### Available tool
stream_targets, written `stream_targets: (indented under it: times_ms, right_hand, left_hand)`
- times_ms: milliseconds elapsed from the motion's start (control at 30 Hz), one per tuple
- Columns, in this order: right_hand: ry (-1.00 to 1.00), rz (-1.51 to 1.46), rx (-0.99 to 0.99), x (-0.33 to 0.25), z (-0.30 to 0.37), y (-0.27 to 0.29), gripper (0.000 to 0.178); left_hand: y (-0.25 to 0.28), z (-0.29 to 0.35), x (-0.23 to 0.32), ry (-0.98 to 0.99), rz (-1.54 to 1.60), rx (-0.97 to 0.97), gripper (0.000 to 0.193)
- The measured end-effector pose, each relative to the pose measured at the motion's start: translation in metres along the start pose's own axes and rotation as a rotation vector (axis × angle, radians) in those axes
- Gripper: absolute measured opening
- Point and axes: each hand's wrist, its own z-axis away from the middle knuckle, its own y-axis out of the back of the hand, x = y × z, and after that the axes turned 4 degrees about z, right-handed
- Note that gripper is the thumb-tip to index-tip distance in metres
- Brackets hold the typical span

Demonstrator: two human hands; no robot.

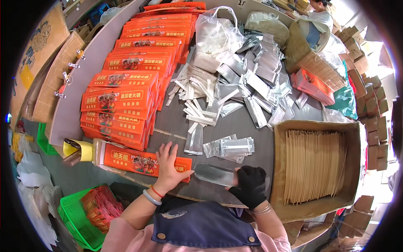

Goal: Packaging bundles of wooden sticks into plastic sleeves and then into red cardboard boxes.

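Note:
My left hand lies with its fingers spread on an orange printed paper sleeve at the table's near edge. Its thumb reaches toward the left end of a clear plastic packet. My right hand, in a black fingerless glove, is closed on the right end of that packet; what is inside the packet is hard to make out. Just beyond lie several flat clear packets. A single clear packet rests beside them, and white paper-wrapped strips are heaped farther back.
Stacks of orange sleeves fill the left side of the table. A cardboard box of wooden chopsticks stands at the right. Clear packets are piled at the back. A green basket sits low at the left, and a person is far right.

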Motion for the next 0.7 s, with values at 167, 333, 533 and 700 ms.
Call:
stream_targets:
  times_ms: [167,333,533,700]
  right_hand:
    - [0.156,-0.214,0.004,-0.039,-0.024,-0.055,0.061]
    - [0.189,-0.305,0.177,-0.031,-0.029,-0.046,0.058]
    - [-0.711,0.025,0.394,0.102,0.060,-0.025,0.033]
    - [-0.993,0.331,0.091,0.131,0.091,-0.014,0.020]
  left_hand:
    - [0.002,-0.001,0.005,0.036,0.005,-0.060,0.099]
    - [0.004,-0.040,0.010,-0.131,0.127,-0.045,0.070]
    - [-0.025,-0.129,0.020,-0.341,-0.158,0.181,0.024]
    - [-0.030,-0.146,0.008,-0.417,-0.262,0.116,0.009]
